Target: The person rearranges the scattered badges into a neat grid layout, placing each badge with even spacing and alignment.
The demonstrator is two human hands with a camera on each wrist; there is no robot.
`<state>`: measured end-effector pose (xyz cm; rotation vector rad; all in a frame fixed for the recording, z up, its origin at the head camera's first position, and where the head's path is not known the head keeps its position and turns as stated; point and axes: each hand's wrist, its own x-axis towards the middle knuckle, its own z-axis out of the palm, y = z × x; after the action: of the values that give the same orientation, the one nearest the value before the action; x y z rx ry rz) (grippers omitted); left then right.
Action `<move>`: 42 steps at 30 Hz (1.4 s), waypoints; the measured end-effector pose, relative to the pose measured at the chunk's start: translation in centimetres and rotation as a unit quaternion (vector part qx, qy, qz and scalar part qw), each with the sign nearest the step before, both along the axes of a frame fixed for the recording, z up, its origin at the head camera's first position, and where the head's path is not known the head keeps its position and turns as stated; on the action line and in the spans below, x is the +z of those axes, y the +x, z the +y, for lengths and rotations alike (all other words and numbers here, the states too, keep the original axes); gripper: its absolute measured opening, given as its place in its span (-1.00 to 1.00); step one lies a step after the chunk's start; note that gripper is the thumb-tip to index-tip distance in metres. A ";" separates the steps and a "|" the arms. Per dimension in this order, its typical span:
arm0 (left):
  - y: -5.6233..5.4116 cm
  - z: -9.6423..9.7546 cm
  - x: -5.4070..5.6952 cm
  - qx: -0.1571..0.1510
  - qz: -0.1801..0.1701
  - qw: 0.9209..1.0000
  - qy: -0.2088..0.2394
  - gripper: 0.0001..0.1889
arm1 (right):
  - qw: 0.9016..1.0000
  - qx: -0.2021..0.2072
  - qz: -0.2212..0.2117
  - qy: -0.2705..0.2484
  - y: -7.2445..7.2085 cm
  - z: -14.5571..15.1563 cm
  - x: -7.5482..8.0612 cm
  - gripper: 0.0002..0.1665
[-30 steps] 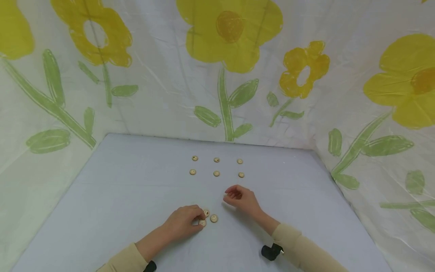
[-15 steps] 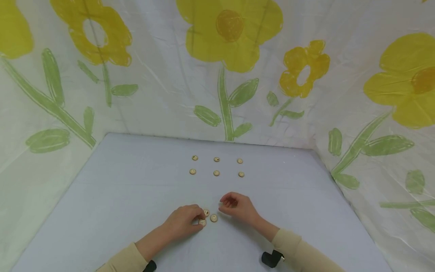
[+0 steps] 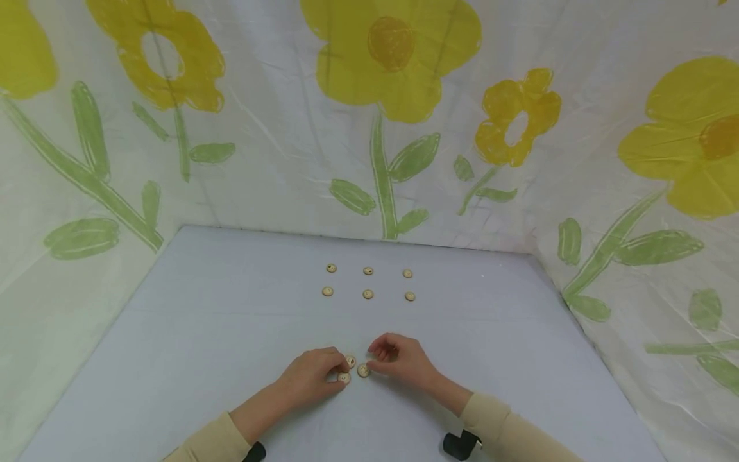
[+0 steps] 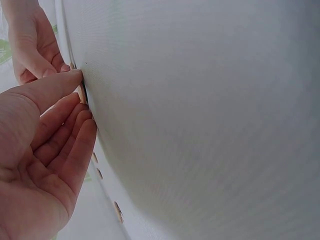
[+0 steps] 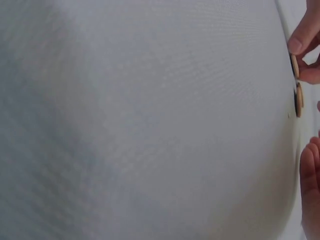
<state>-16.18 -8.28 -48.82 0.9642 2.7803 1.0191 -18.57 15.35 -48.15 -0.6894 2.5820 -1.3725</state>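
Note:
Three round, light wooden buttons lie close together near the front of the table. The nearest button (image 3: 344, 378) sits between the thumb and fingers of my left hand (image 3: 308, 377), which pinches its edges. Just behind it, partly covered by the left fingertips, is a second button (image 3: 351, 362). To the right lies a third button (image 3: 363, 370), with the thumb tip of my right hand (image 3: 401, 360) beside it. The right fingers are loosely bent and hold nothing. From the right wrist, the left-hand button (image 5: 294, 65) shows edge-on under the left thumb.
Farther back on the pale table (image 3: 231, 321), several more buttons form two rows, such as the front middle button (image 3: 367, 294) and the back left button (image 3: 331, 268). A white sheet (image 3: 260, 160) with painted flowers hangs around the table's back and sides.
My right hand has come down and left toward the third button, from above and right of it. The left hand has stayed in place on its button.

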 end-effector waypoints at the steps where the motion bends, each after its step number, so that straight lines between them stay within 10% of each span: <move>1: 0.0 0.0 0.0 -0.001 0.000 1.000 0.000 -0.89 | 1.000 0.003 0.003 0.003 -0.3 0.2 -0.6 -0.76; 42: -0.1 0.0 0.1 0.000 -0.003 1.000 -0.003 -0.89 | 0.982 0.105 0.120 0.104 -0.5 -0.5 -1.7 -0.80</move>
<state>-16.23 -8.27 -48.75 0.9595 2.7763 1.0121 -19.06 14.88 -49.84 -1.1139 2.6815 -0.9951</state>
